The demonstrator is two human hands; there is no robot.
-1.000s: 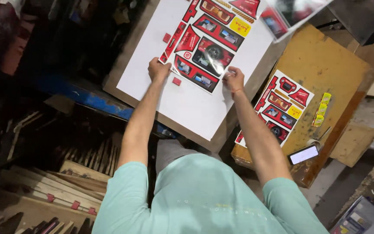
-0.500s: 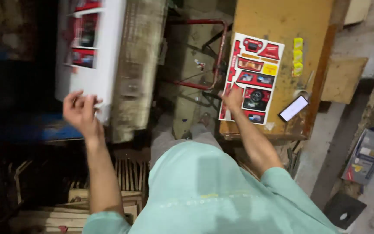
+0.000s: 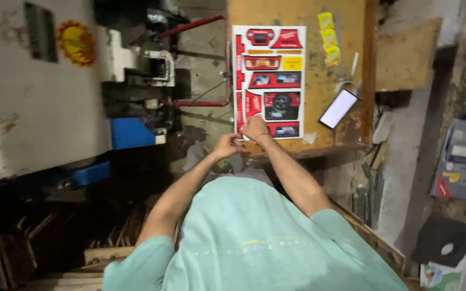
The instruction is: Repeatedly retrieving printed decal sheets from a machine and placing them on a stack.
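Both hands meet at the printed card sheet's (image 3: 268, 81) near corner: right hand (image 3: 255, 128) presses flat to steady it, left hand (image 3: 227, 145) seemingly pinches the edge; blurred.

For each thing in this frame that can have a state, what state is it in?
Printed sheet: flat on the wooden table, near corner under both hands.
Right hand: resting on the sheet's near edge.
Left hand: at the sheet's corner, grip unclear.
Phone: lying flat, screen lit white.
Yellow packets: lying flat on the table.
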